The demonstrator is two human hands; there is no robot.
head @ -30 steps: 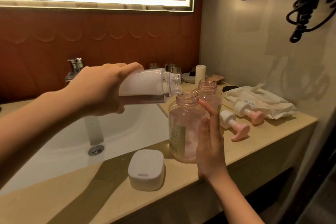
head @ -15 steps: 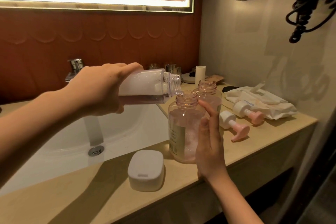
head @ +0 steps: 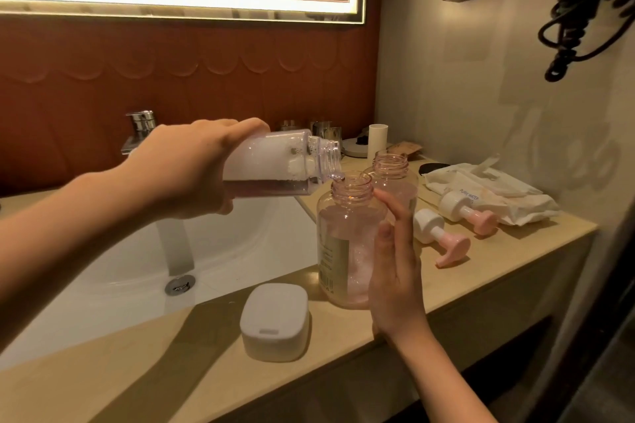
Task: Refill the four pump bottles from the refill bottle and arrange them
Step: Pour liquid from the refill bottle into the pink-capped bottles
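— Where is the refill bottle?

— In my left hand (head: pixel 192 168). My fingers and thumb are wrapped round its base end, and the rest of the refill bottle (head: pixel 275 165) sticks out to the right of my fist, above the right edge of the sink (head: pixel 240 251).

— Which way does it point?

— Its long axis is nearly level, left to right, with the open mouth at the right, tipped slightly down. The lip hangs just over the mouth of the near pump bottle (head: pixel 343 244), and a thin thread of clear liquid drops from it. Inside I see white foam above and pinkish liquid along the lower side.

— And your other hand?

— My right hand (head: pixel 395 271) is flat, fingers straight and pointing up, at the right side of that pump bottle. Nothing is curled round it, and I cannot tell whether my palm touches. The bottle stands upright on the counter (head: pixel 498 268), partly full.

— The rest?

— A second pump bottle (head: pixel 391 175) stands open just behind it. Two pump heads (head: pixel 441 239) lie on their sides to the right, the farther one against a pack of wipes (head: pixel 515 199). A white lidded box (head: pixel 275 319) sits front left of the near bottle.
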